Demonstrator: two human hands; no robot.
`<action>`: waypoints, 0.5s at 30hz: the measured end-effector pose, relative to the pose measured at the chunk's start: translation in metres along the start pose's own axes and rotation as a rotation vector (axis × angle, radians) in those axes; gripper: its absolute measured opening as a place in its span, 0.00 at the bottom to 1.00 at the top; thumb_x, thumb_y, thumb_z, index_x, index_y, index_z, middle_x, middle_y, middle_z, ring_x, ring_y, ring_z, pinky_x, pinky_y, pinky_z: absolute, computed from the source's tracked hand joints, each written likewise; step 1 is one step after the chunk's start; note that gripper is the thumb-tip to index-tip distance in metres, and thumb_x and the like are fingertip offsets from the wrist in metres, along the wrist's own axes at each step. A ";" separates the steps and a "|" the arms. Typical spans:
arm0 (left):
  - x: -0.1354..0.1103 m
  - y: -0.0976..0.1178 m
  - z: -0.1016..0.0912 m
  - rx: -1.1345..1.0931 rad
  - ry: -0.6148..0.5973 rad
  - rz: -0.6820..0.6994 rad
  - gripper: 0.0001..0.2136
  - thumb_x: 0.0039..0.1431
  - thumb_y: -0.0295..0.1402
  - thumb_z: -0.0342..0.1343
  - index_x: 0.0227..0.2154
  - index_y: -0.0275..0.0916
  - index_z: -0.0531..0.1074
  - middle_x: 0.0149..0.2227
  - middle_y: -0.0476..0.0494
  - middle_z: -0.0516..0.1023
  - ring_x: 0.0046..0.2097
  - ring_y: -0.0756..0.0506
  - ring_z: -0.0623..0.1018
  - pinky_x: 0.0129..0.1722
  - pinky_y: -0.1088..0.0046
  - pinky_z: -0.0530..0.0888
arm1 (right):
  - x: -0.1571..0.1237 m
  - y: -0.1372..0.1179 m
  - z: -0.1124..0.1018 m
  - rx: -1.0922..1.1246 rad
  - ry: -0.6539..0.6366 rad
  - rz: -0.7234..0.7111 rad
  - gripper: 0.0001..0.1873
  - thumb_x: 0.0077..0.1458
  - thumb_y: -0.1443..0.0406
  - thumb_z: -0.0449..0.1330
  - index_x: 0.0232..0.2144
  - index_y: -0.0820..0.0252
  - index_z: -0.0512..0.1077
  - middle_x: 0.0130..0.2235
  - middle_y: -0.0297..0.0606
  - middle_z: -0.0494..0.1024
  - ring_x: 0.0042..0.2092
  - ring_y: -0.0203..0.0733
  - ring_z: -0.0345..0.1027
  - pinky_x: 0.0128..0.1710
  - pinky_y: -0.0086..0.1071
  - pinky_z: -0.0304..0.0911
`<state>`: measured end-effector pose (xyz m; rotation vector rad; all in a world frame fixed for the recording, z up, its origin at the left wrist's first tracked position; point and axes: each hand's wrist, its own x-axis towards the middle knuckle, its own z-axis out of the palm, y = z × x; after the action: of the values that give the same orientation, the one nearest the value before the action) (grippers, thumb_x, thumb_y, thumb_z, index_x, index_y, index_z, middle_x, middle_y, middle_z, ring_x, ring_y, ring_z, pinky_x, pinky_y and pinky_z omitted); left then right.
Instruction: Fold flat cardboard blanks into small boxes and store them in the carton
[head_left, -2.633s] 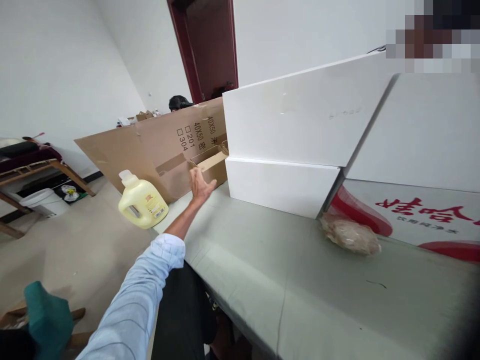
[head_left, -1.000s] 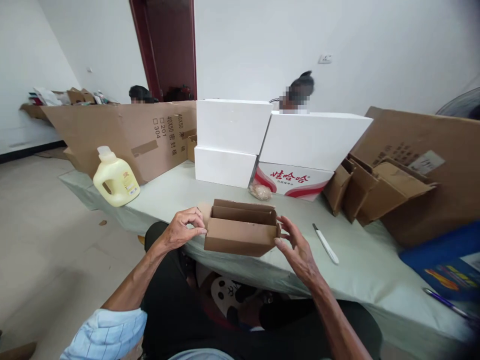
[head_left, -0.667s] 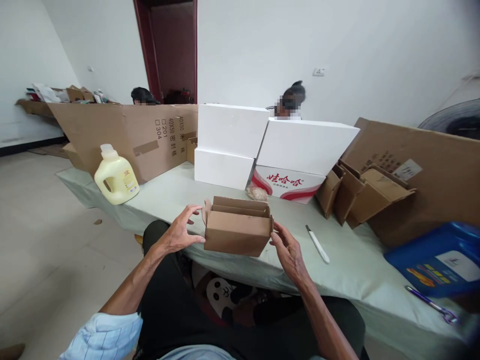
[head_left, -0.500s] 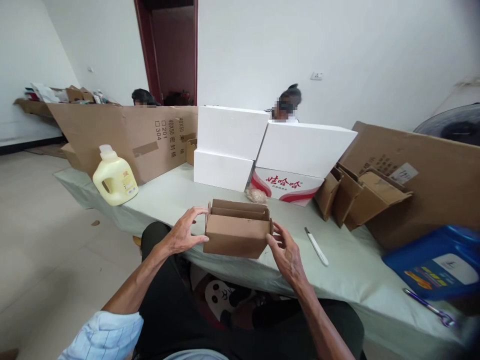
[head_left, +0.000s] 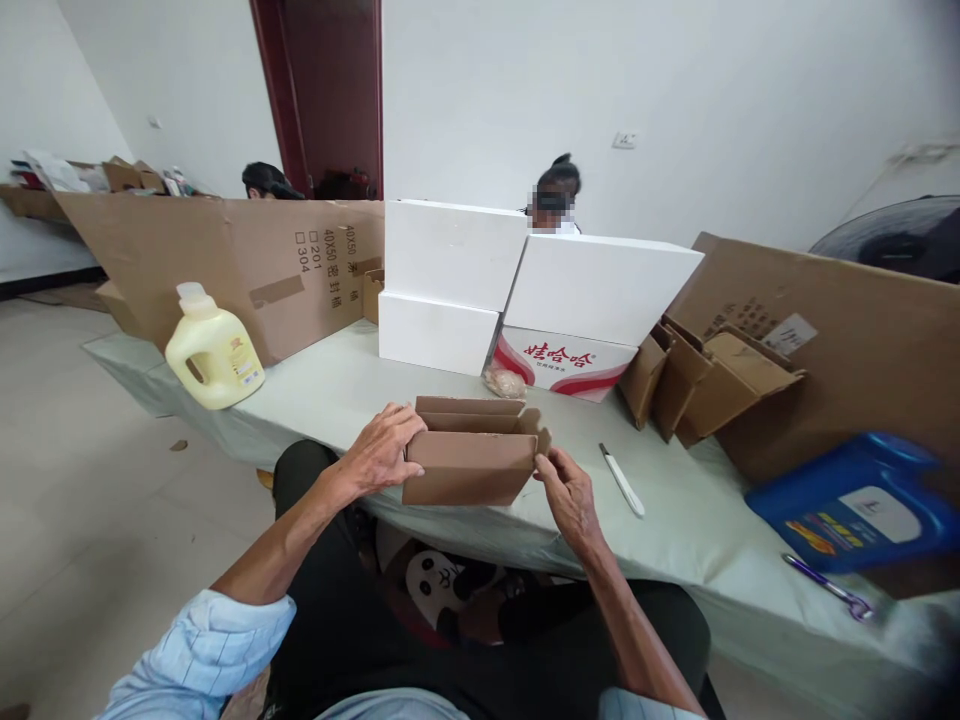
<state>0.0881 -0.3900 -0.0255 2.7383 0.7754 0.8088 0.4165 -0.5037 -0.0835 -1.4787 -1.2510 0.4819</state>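
A small brown cardboard box (head_left: 469, 465) with its top flaps open stands at the near edge of the pale green table (head_left: 360, 375). My left hand (head_left: 382, 450) is curled round the box's left end, fingers over the side flap. At the right end, my right hand (head_left: 564, 490) pinches the side flap with fingers pressed against it. Both forearms reach in from below, the left sleeve rolled up.
A white utility knife (head_left: 621, 480) lies right of the box. A yellow jug (head_left: 212, 347) stands far left. White foam boxes (head_left: 450, 255), folded cartons (head_left: 705, 385), a large cardboard sheet (head_left: 225, 265) and a blue jug (head_left: 862, 505) line the table. Other people sit behind them.
My left hand reached for a box at the far left, and the box now stands in front of me. Both hands have closed in on its side flaps, folding them inward.
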 end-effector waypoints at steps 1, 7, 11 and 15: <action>-0.001 0.001 0.000 -0.022 0.005 0.028 0.18 0.52 0.30 0.75 0.43 0.42 0.75 0.46 0.41 0.78 0.52 0.35 0.75 0.52 0.56 0.75 | 0.000 0.001 -0.003 0.047 -0.081 -0.022 0.28 0.63 0.44 0.61 0.56 0.55 0.75 0.54 0.44 0.81 0.54 0.56 0.74 0.53 0.43 0.72; -0.016 0.001 0.012 -0.109 0.047 0.148 0.14 0.58 0.24 0.70 0.41 0.42 0.72 0.54 0.38 0.77 0.57 0.36 0.75 0.56 0.55 0.76 | 0.004 0.021 -0.008 0.090 -0.373 -0.031 0.53 0.50 0.46 0.76 0.71 0.55 0.62 0.68 0.49 0.71 0.67 0.62 0.64 0.68 0.52 0.62; -0.022 -0.004 0.018 -0.132 0.090 0.150 0.10 0.63 0.24 0.65 0.42 0.42 0.72 0.57 0.36 0.75 0.59 0.36 0.77 0.58 0.54 0.77 | 0.007 0.034 -0.002 0.047 -0.371 0.016 0.58 0.45 0.47 0.78 0.71 0.57 0.60 0.66 0.51 0.70 0.68 0.65 0.61 0.70 0.57 0.58; -0.019 -0.011 0.016 -0.161 0.137 0.111 0.17 0.66 0.25 0.62 0.55 0.44 0.72 0.66 0.32 0.70 0.66 0.35 0.75 0.63 0.53 0.77 | 0.007 0.033 0.000 0.062 -0.324 -0.015 0.64 0.44 0.46 0.79 0.75 0.55 0.54 0.70 0.51 0.64 0.71 0.64 0.57 0.72 0.57 0.56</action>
<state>0.0785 -0.3916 -0.0507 2.6227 0.5586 1.0430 0.4332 -0.4933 -0.1105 -1.3735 -1.4836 0.7661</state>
